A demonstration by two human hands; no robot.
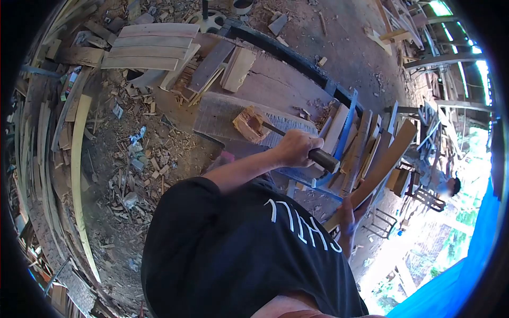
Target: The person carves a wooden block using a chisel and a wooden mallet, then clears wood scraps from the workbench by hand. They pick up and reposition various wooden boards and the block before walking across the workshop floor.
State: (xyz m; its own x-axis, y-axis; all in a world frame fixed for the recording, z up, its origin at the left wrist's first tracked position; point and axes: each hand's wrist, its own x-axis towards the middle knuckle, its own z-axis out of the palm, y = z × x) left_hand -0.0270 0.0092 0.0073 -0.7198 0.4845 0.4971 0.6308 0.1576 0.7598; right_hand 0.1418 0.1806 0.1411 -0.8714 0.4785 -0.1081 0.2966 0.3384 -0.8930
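My left hand [298,149] is closed around a chisel; its thick dark handle [324,160] sticks out behind the fist. The chisel's narrow blade [274,129] points at a small reddish wooden block [248,127] and its tip reaches the hollow cut there. This block rests on a broad, weathered timber [217,117]. Lower on the right, my right hand [347,216] grips the near end of a long flat wooden bat [386,163], held raised and tilted, apart from the chisel. Part of that hand's grip is hidden.
Several boards and a blue strip [347,124] lie beside the timber. Stacked planks [151,45] and a wood block [238,69] sit beyond it. Wood scraps [159,167] litter the ground. Long slats [79,169] line the left. Another person [441,183] is at far right.
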